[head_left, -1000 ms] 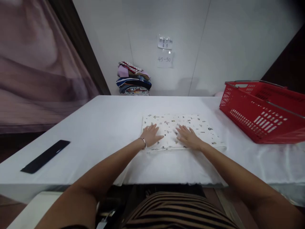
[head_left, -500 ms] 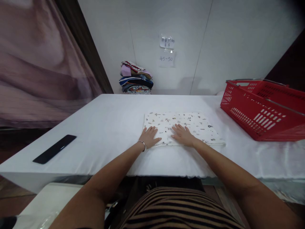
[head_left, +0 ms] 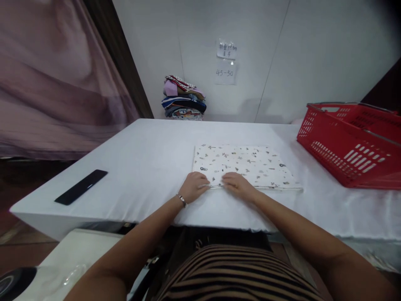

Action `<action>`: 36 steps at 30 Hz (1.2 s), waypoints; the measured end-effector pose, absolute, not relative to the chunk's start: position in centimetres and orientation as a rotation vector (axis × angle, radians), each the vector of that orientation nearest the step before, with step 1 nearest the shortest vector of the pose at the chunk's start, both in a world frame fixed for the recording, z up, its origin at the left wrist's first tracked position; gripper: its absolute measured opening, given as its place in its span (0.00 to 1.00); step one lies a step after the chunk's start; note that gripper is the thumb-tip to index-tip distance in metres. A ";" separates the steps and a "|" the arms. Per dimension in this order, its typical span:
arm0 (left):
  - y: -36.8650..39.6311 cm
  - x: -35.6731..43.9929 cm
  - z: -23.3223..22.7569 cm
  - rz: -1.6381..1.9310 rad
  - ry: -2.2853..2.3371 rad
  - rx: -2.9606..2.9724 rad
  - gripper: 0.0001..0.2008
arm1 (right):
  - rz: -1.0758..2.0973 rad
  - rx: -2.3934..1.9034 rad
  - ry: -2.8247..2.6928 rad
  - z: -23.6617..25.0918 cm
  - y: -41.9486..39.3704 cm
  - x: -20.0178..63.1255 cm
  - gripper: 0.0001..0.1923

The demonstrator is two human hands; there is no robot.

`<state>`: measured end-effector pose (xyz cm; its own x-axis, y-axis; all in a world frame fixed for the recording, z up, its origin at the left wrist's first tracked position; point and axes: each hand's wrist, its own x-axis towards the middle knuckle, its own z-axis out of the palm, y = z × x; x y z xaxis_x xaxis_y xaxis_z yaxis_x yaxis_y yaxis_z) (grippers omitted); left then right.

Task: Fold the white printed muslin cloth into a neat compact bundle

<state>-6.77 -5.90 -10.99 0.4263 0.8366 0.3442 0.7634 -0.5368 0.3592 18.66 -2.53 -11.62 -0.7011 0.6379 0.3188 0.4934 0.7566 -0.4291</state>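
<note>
Both hands, left (head_left: 194, 187) and right (head_left: 235, 184), fingers curled, pinching the near hem of the folded printed cloth (head_left: 247, 164) lying flat mid-desk (head_left: 150, 154), red basket (head_left: 351, 140) at 2 o'clock, seemingly for gripping that edge evenly.

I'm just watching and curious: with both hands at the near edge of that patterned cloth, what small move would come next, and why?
Probably lift that near edge and fold it away toward the far edge. The left hand and right hand sit side by side with fingers curled on the near edge of the folded cloth, which lies flat on the white table. That looks like a pinch, though the grip itself is hard to see.
</note>
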 end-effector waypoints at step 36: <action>-6.0 -5.6 -12.0 0.544 1.325 2.828 0.13 | 0.162 -0.893 -2.545 -12.3 -4.8 19.5 0.14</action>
